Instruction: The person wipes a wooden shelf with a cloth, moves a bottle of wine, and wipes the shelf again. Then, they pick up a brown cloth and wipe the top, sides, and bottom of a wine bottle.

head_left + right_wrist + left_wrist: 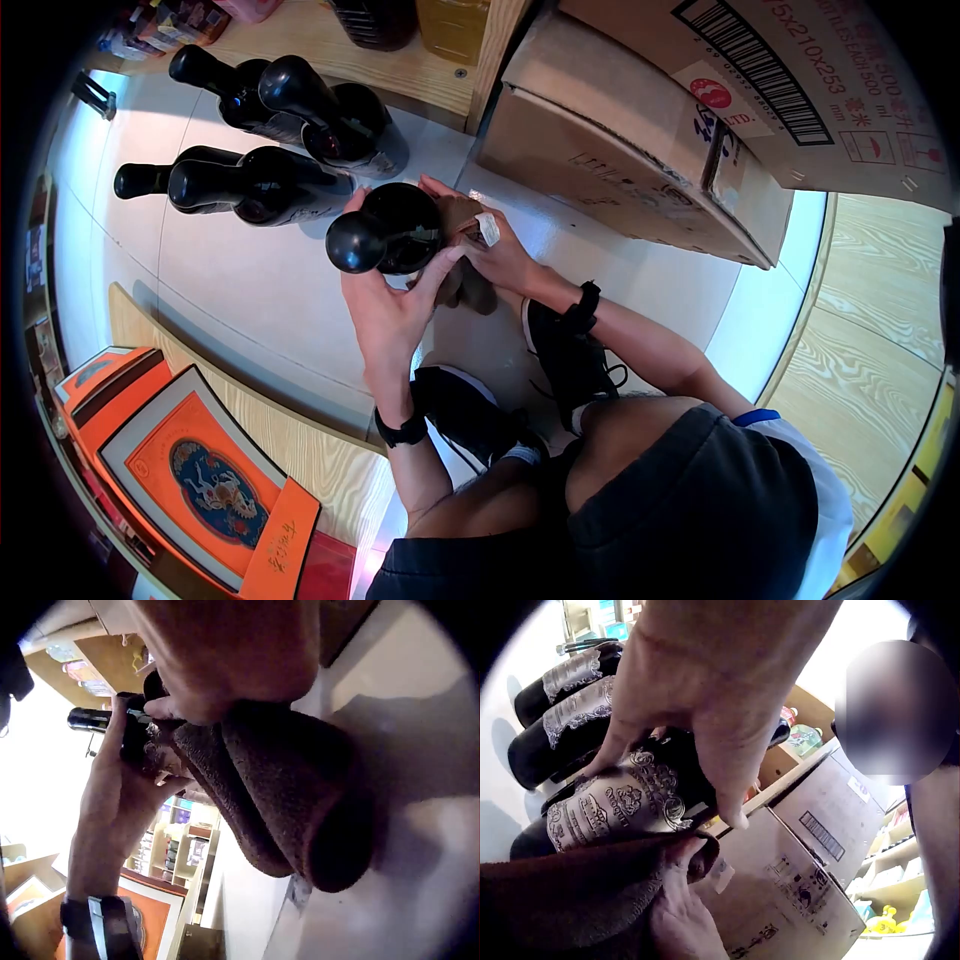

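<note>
A dark, black-topped bottle (405,215) with an ornate silvery label is between both hands, its neck tilted toward the camera in the head view. My left hand (382,315) grips it, fingers and thumb spread around its body. In my right hand (505,258) is a bunched brown cloth (292,780) with a small white tag (488,229). The cloth lies against the lower part of the bottle, below the label (604,806) in the left wrist view. Folds of it hang down under the right hand in the right wrist view.
Several similar dark bottles (290,185) stand on the pale tiled floor (250,290) to the left. Cardboard cartons (620,170) are stacked on the right. A wooden shelf (440,75) runs along the back. An orange picture box (285,535) lies at lower left, near black shoes (465,410).
</note>
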`<state>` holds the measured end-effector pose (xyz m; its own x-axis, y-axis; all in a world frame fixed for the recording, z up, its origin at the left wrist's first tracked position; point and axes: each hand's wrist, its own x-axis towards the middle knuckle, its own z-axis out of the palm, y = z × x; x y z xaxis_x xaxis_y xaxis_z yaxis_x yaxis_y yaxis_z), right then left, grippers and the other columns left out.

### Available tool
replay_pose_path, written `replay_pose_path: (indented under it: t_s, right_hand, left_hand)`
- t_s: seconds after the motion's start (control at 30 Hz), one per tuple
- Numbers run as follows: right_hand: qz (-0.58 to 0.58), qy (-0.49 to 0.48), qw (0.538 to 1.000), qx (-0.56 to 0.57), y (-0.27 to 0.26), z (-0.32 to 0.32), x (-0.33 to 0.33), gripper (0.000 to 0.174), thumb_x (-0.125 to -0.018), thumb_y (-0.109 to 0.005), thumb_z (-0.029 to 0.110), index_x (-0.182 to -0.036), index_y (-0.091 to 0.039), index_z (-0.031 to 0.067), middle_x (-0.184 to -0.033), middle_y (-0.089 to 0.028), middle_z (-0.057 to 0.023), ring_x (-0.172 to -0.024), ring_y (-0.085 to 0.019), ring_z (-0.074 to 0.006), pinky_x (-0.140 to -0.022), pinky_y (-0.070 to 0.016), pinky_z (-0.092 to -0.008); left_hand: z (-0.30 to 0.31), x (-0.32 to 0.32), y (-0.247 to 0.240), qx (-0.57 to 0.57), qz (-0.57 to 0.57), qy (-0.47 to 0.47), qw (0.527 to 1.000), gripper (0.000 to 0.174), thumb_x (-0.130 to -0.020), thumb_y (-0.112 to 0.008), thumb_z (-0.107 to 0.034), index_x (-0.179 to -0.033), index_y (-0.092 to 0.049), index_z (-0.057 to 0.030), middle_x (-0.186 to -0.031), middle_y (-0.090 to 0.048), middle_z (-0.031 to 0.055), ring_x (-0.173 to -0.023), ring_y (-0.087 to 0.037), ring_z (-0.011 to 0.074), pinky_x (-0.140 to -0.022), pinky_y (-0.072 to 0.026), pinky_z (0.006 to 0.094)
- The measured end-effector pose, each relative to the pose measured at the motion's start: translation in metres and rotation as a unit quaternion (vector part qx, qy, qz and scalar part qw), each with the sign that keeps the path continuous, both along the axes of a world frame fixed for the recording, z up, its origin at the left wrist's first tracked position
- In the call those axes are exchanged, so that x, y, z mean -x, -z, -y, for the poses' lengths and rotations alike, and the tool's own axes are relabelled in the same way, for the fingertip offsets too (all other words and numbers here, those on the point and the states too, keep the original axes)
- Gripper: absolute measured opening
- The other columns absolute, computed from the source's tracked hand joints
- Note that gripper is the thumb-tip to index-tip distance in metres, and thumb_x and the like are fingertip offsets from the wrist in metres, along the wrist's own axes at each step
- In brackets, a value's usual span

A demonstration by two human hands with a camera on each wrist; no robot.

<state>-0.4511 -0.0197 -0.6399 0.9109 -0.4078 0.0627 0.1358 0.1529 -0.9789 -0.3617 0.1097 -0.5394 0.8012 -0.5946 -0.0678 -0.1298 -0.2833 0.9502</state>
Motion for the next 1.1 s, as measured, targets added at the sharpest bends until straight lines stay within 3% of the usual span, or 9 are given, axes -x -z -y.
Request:
replay_pose_path:
  t_s: [0.13,0.2,0.43,0.53,0.63,0.8,0.93,1.03,1.1]
  right_hand:
    - [0.016,0.003,1.0,-0.012,0.006,0.005,-0.002,0.064,-0.093,-0.071,0.006,-0.152,-0.046,0.0051,-0.153,-0.052,-0.0105,-0.125,-0.06,-0.0201,-0.107,-0.0463,-0.034]
    - [-0.01,-0.041,0.999,-0.022,0.003,0.012,-0.001,0.075,-0.089,-0.077,0.01,-0.155,-0.043,0.0084,-0.151,-0.054,-0.0102,-0.126,-0.059,-0.0189,-0.108,-0.046,-0.0344]
    - [-0.041,-0.067,0.996,0.031,0.012,0.025,-0.002,0.086,-0.078,-0.086,0.011,-0.154,-0.045,0.0135,-0.151,-0.055,-0.0098,-0.128,-0.058,-0.0187,-0.101,-0.0533,-0.0352]
    - [0.005,-0.066,0.995,0.074,0.019,0.023,-0.006,0.086,-0.075,-0.088,0.009,-0.151,-0.048,0.0131,-0.148,-0.056,-0.0104,-0.126,-0.06,-0.0199,-0.101,-0.0535,-0.0365]
    - [0.001,-0.077,0.997,-0.016,0.017,0.022,-0.006,0.085,-0.072,-0.09,0.01,-0.148,-0.051,0.0123,-0.146,-0.059,-0.01,-0.127,-0.06,-0.0221,-0.108,-0.0487,-0.0388]
    - [-0.01,-0.041,0.992,0.121,0.018,0.019,-0.007,0.084,-0.073,-0.09,0.013,-0.147,-0.051,0.0116,-0.142,-0.061,-0.0113,-0.129,-0.06,-0.0271,-0.111,-0.046,-0.0403]
    - [0.016,-0.042,0.991,0.122,0.018,0.02,-0.007,0.083,-0.075,-0.088,0.012,-0.149,-0.05,0.011,-0.143,-0.06,-0.0127,-0.129,-0.06,-0.0286,-0.112,-0.0451,-0.0409]
    - [0.004,-0.063,0.993,0.099,0.016,0.018,-0.004,0.085,-0.077,-0.086,0.011,-0.152,-0.045,0.01,-0.149,-0.055,-0.0131,-0.133,-0.057,-0.0283,-0.114,-0.043,-0.0404]
    - [-0.012,-0.063,0.993,0.098,0.015,0.014,-0.002,0.09,-0.079,-0.083,0.01,-0.157,-0.038,0.0092,-0.157,-0.046,-0.0137,-0.142,-0.048,-0.0287,-0.117,-0.0394,-0.0394]
  left_hand:
    - [0.002,0.002,0.004,0.002,0.026,-0.019,0.999,0.096,-0.068,-0.097,-0.025,-0.145,-0.046,0.0014,-0.14,-0.054,0.0199,-0.127,-0.058,0.0303,-0.106,-0.0476,0.0392]
    - [0.001,0.001,0.013,-0.021,0.155,-0.027,0.987,0.097,-0.066,-0.098,-0.026,-0.144,-0.047,0.0014,-0.136,-0.057,0.0201,-0.121,-0.062,0.0303,-0.102,-0.0503,0.0383]
    - [0.006,0.006,0.013,0.005,0.118,-0.052,0.992,0.099,-0.063,-0.1,-0.026,-0.144,-0.048,0.0011,-0.13,-0.063,0.0199,-0.116,-0.065,0.0309,-0.1,-0.0518,0.0379]
    - [0.009,0.007,0.011,-0.005,0.13,-0.065,0.989,0.097,-0.064,-0.099,-0.023,-0.143,-0.049,0.0007,-0.127,-0.065,0.0189,-0.114,-0.067,0.0294,-0.099,-0.0531,0.0374]
    - [0.012,0.008,0.009,0.004,0.118,-0.078,0.99,0.093,-0.064,-0.098,-0.018,-0.143,-0.051,-0.0004,-0.122,-0.068,0.0175,-0.111,-0.069,0.0275,-0.097,-0.0544,0.0367]
    - [0.013,0.009,0.01,0.001,0.151,-0.097,0.984,0.091,-0.063,-0.097,-0.015,-0.141,-0.054,-0.0017,-0.118,-0.069,0.0161,-0.109,-0.069,0.026,-0.096,-0.0549,0.036]
    - [0.014,0.008,0.011,0.005,0.151,-0.101,0.983,0.091,-0.062,-0.098,-0.014,-0.14,-0.055,-0.0014,-0.118,-0.069,0.016,-0.108,-0.069,0.0259,-0.096,-0.0548,0.0359]
    - [0.011,0.007,0.015,-0.002,0.129,-0.098,0.987,0.096,-0.059,-0.1,-0.017,-0.141,-0.054,-0.0019,-0.118,-0.07,0.0159,-0.109,-0.069,0.0263,-0.096,-0.0546,0.0362]
    - [0.008,0.004,0.018,0.024,0.104,-0.083,0.991,0.102,-0.056,-0.102,-0.025,-0.142,-0.052,-0.0023,-0.118,-0.069,0.0156,-0.109,-0.069,0.0275,-0.097,-0.0541,0.0377]
